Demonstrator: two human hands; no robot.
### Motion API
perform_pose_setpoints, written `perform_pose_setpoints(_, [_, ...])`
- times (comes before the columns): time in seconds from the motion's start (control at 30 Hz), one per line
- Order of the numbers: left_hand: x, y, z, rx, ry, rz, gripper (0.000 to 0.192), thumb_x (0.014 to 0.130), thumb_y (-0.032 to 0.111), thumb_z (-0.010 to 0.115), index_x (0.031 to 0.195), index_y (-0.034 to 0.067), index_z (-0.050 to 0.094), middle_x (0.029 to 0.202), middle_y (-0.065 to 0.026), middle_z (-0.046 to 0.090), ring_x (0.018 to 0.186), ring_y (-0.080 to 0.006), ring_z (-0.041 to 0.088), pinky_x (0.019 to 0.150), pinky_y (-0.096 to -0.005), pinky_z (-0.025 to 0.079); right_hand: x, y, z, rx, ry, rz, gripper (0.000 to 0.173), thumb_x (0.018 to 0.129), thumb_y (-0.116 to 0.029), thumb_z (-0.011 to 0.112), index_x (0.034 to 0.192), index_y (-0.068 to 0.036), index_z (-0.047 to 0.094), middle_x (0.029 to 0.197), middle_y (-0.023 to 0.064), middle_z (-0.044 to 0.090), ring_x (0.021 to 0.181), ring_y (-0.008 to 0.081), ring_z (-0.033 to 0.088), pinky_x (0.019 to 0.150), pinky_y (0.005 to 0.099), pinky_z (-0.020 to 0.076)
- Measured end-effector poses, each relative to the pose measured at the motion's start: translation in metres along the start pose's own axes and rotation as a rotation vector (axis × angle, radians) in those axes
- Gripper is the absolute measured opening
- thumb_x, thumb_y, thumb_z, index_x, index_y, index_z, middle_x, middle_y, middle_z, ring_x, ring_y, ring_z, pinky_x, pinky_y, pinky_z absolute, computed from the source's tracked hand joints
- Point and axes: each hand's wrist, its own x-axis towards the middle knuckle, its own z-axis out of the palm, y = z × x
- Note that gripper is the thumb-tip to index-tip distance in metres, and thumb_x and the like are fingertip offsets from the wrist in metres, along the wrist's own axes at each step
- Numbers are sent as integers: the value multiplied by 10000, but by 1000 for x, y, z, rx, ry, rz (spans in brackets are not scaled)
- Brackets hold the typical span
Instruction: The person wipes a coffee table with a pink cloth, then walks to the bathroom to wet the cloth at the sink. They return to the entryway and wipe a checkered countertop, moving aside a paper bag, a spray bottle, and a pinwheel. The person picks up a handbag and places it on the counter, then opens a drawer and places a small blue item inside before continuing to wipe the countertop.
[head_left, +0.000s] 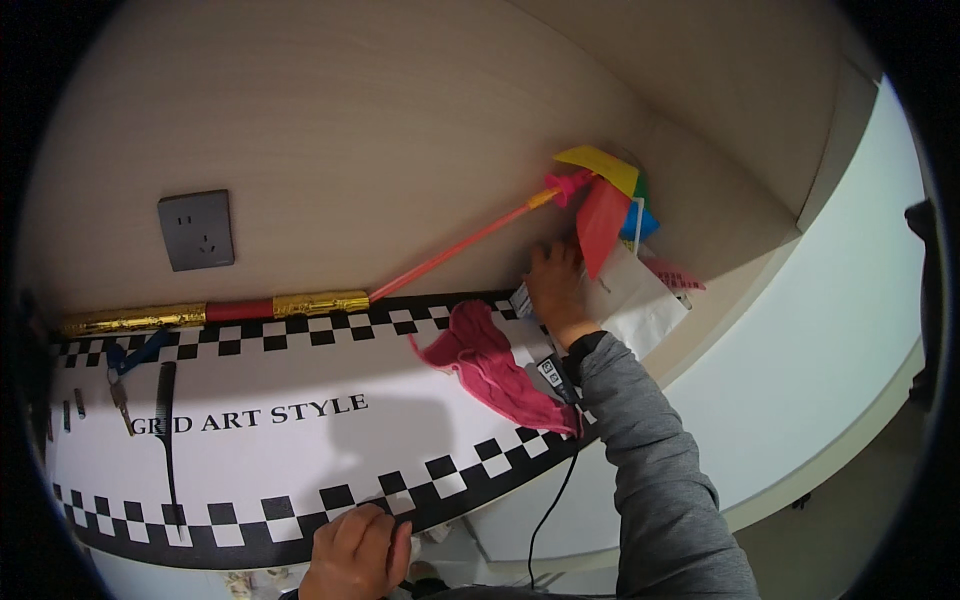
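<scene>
My right hand (555, 289) reaches to the back right corner, fingers bent beside a small white box (521, 300) and below a pinwheel (604, 232). Whether it grips anything is hidden. The pinwheel has red, yellow, green and blue blades and a red stick. Just right of the hand, a white paper bag (637, 304) leans in the corner. A crumpled pink cloth (491, 375) and a black power adapter (556, 381) with a cable lie near my right wrist. At the front edge of the checkered mat (262, 450) rests my left hand (356, 555), fingers curled, its palm hidden.
Along the wall lies a gold and red tube (240, 310). A black rat-tail comb (165, 405), a key (120, 401) with a blue fob and several small clip-like pieces (80, 403) are on the left. A grey wall socket (196, 230) sits above. White curved counter (810, 360) extends right.
</scene>
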Motion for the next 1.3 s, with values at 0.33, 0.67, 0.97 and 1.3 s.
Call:
perform_pose_setpoints(0.33, [0, 1, 3, -71, 12, -3, 175, 680, 27, 693, 806, -1, 575, 819, -140, 560, 662, -278, 589, 562, -336, 467, -124, -9, -102, 627, -590, -521, 392, 768, -229, 602, 1100, -42, 513, 951, 243, 544, 821, 413, 576, 730, 466, 484])
perform_pose_setpoints(0.67, [2, -6, 4, 26, 8, 97, 182, 679, 70, 707, 778, -2, 572, 798, -122, 543, 576, -241, 590, 480, -294, 494, -52, -20, -24, 716, -405, -12, 588, 797, -385, 555, 1198, 24, 425, 1104, 309, 496, 1047, 438, 476, 889, 458, 402])
perform_pose_setpoints(0.97, [-1, -2, 7, 46, 2, 0, 165, 680, 68, 710, 776, 28, 581, 791, -106, 571, 599, -250, 588, 512, -316, 468, -45, -118, -15, 565, -534, -266, 732, 842, -478, 420, 1410, -83, 181, 1405, 291, 177, 1231, 483, 286, 1011, 475, 298])
perform_pose_setpoints(1.3, [-4, 0, 6, -40, 96, 134, 132, 661, -40, 651, 745, 17, 566, 736, -97, 582, 585, -242, 573, 505, -309, 447, -140, -135, -131, 1427, -478, -901, 325, 814, -110, 529, 1134, -117, 474, 1103, 105, 510, 1006, 263, 506, 891, 372, 381])
